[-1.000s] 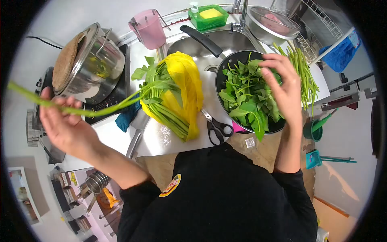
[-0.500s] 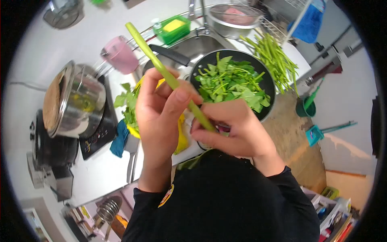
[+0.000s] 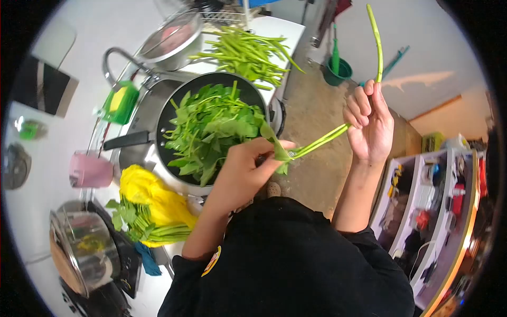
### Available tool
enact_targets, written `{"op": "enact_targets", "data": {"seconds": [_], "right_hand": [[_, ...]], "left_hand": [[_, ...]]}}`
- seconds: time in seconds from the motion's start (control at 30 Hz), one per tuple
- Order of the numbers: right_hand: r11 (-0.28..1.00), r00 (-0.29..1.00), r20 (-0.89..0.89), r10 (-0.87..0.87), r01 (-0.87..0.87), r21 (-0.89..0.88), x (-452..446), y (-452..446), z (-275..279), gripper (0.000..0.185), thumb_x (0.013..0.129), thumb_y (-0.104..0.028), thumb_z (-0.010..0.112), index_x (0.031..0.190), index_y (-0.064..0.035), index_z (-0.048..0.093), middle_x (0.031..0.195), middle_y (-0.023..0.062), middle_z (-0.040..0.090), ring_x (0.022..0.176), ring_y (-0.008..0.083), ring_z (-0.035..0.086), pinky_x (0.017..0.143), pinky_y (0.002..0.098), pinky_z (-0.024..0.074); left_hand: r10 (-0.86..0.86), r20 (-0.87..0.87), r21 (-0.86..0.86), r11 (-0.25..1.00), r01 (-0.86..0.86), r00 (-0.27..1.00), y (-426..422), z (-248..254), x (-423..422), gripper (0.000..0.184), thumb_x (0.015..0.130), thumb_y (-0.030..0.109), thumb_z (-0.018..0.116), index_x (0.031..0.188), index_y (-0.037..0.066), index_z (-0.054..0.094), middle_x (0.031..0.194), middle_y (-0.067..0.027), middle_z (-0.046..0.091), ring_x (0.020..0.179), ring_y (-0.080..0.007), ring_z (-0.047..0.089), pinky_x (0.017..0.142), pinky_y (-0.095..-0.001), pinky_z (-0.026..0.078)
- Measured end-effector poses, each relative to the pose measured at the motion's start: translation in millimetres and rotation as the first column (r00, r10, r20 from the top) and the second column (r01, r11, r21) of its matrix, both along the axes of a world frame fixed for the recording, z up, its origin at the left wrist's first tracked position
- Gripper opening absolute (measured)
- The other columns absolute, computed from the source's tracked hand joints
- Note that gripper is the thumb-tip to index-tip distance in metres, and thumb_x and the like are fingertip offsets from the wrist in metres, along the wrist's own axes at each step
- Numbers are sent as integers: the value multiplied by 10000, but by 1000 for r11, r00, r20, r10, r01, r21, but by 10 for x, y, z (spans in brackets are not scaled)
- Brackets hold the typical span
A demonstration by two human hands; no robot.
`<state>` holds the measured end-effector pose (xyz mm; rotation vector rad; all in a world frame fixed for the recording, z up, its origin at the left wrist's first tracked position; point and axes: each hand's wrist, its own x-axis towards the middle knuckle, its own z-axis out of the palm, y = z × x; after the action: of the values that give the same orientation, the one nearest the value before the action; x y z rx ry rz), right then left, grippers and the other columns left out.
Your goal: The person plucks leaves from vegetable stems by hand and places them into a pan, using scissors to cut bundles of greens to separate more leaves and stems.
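My left hand pinches the leafy end of a green stem beside the black pan. Thin stalks run from there to my right hand, raised at the right with its fingers closed round them. A thicker piece of stem sticks up from its fingertips. Green leaves fill the pan, which rests over the sink. Cut stems lie in a pile beyond it. Nearer the left, a yellow bag is wrapped round a bunch of leafy stalks.
A covered metal bowl, a green soap tray and a pink cup stand round the sink. A glass-sided pot is at the lower left. Shelves stand at the right; a green bucket is on the floor.
The view has turned to the right. Both hands, close together on the thick stem half a second ago, are now apart, with the right hand raised and stalks stretched between them.
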<state>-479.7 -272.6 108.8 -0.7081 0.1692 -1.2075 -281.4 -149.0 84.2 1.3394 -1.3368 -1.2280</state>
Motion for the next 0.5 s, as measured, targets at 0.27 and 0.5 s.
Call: {"op": "enact_targets", "data": {"seconds": [0.27,0.5], "right_hand": [[987,984,-98,-146,138,-86,-408,99,-7,203,985,-222,337,895,-62,423,552,-57,273,447,35,192,395,190,167],[996,995,-94,-31,23,-85,-253,126,66,214,987,-242,331,886,-72,413,541,-64,253,433,30,172,386,193,152]], "left_hand": [[464,293,-528,808,-264,836,-283,239,-124,143,826,43,595,960,35,645,834,-59,607,728,-114,568,636,-229,451],[22,262,-467,878,107,965,-514,36,-595,130,800,37,602,919,27,653,789,-97,611,631,-170,560,565,-258,442]]}}
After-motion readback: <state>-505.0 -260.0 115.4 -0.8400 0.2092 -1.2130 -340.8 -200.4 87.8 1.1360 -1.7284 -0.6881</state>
